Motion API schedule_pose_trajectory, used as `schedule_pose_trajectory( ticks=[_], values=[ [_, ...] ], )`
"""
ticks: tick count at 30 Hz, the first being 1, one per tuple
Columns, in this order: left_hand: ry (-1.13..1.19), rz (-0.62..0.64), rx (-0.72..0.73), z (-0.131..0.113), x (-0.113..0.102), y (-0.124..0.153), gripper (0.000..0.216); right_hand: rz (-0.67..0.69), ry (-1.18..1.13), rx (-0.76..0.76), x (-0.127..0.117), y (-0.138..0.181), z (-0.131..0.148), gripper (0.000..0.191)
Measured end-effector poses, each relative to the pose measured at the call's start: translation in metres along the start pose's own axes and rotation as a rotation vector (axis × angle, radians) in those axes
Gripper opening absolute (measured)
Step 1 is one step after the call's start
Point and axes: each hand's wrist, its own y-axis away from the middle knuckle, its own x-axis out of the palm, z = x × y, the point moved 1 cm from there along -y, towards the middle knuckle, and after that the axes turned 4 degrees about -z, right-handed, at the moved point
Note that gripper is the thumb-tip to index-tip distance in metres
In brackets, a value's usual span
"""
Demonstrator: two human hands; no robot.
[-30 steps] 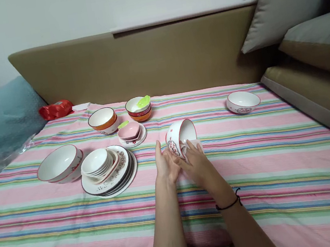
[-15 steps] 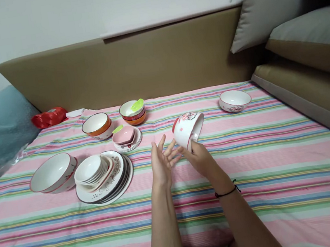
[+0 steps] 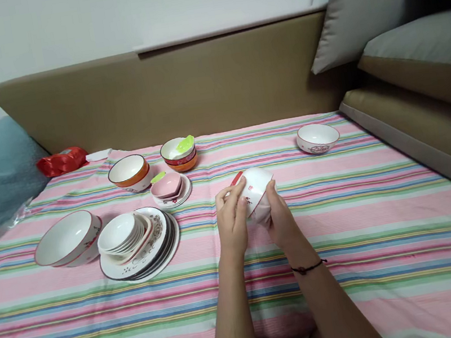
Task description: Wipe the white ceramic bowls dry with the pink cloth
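Note:
A white bowl with red markings and a red foot is held up tilted on its side in front of me. My left hand is closed on its outside near the foot, fingers resting on the wall. My right hand grips the bowl at the rim, thumb on the outer wall. Something white and soft, like a cloth or tissue, bulges at the rim under my right hand; its kind is unclear. The bowl's inside is hidden from view.
On the striped cloth, to the left, are a stack of plates with small bowls, a large bowl, orange-rimmed bowls, pink dishes and stacked bowls. Another white bowl stands at the right.
My left hand, open and beside the bowl before, has closed on its outside. The bowl has turned and come slightly lower, showing a different side.

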Motion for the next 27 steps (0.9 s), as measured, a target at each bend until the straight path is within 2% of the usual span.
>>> schedule_pose_trajectory(
  ticks=[3, 5, 9, 11, 13, 15, 16, 17, 19, 21, 24, 27],
  values=[
    [-0.106, 0.024, 0.053, 0.001, -0.001, -0.001, 0.048, 0.009, 0.072, 0.049, 0.003, 0.004, -0.005, 0.06],
    [-0.095, 0.03, 0.031, 0.002, -0.003, -0.001, 0.049, 0.008, 0.154, 0.055, 0.004, 0.005, -0.01, 0.053],
    [0.277, -0.006, -0.142, 0.004, -0.003, -0.002, 0.053, -0.028, 0.254, 0.069, 0.0, 0.005, -0.014, 0.035],
    [0.456, -0.09, -0.162, 0.005, -0.003, -0.003, 0.05, -0.081, 0.245, 0.088, -0.004, 0.005, -0.01, 0.031],
    [0.531, -0.248, -0.17, 0.007, -0.004, -0.005, 0.044, -0.155, 0.208, 0.128, -0.007, 0.004, -0.003, 0.028],
    [0.608, -0.408, -0.284, 0.009, -0.005, -0.007, 0.038, -0.18, 0.132, 0.157, -0.009, 0.005, 0.004, 0.025],
    [0.671, -0.452, -0.393, 0.011, -0.006, -0.008, 0.038, -0.164, 0.078, 0.162, -0.01, 0.005, 0.007, 0.025],
    [0.746, -0.453, -0.526, 0.012, -0.006, -0.009, 0.04, -0.133, 0.019, 0.158, -0.01, 0.006, 0.01, 0.026],
    [0.893, -0.354, -0.784, 0.014, -0.007, -0.009, 0.048, -0.041, -0.073, 0.136, -0.01, 0.006, 0.014, 0.031],
    [1.001, -0.234, -0.927, 0.014, -0.009, -0.01, 0.057, 0.009, -0.105, 0.119, -0.011, 0.006, 0.016, 0.035],
    [1.12, -0.14, -0.964, 0.014, -0.011, -0.01, 0.062, -0.01, -0.112, 0.116, -0.015, 0.004, 0.016, 0.037],
    [1.159, -0.073, -0.969, 0.013, -0.008, -0.009, 0.055, -0.018, -0.165, 0.167, -0.017, 0.0, 0.014, 0.034]
  ],
)
